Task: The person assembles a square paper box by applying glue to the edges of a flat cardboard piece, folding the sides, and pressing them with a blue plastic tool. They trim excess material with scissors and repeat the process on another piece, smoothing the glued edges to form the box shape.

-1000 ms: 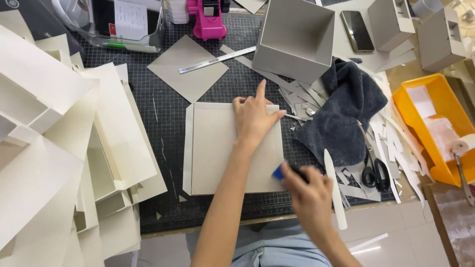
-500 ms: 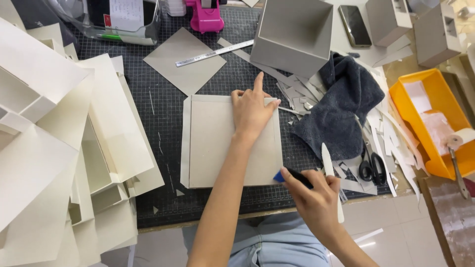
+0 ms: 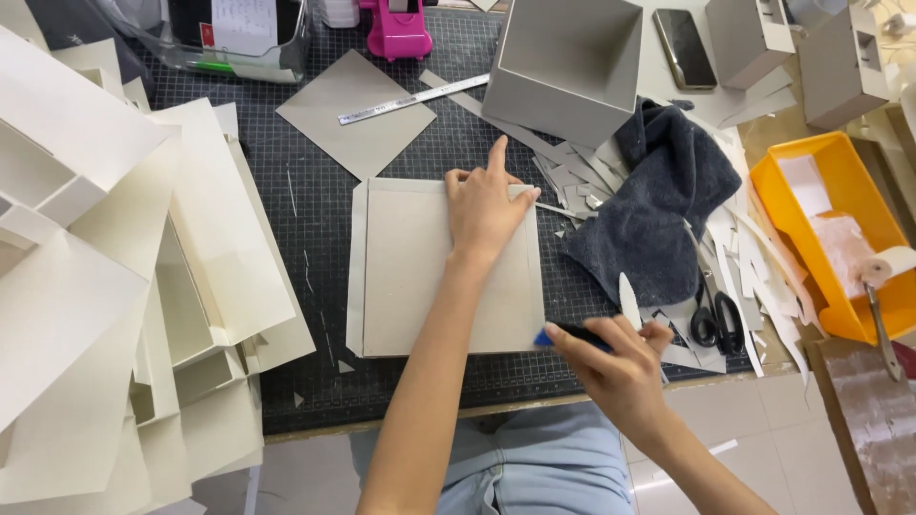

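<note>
Craft workshop bench, gridded cutting mat (image 3: 315,219), stacked white card pieces (image 3: 114,286), steel ruler (image 3: 412,99), scissors (image 3: 716,319), offcuts

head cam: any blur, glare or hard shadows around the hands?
Head view: left hand on the grey board is sharp, shadows soft; right hand with the blue-tipped tool slightly soft; no strong glare; edges bow a little.

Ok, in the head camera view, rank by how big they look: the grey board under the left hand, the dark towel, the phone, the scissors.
1. grey board
2. dark towel
3. phone and scissors: look about alike, unranked.
</note>
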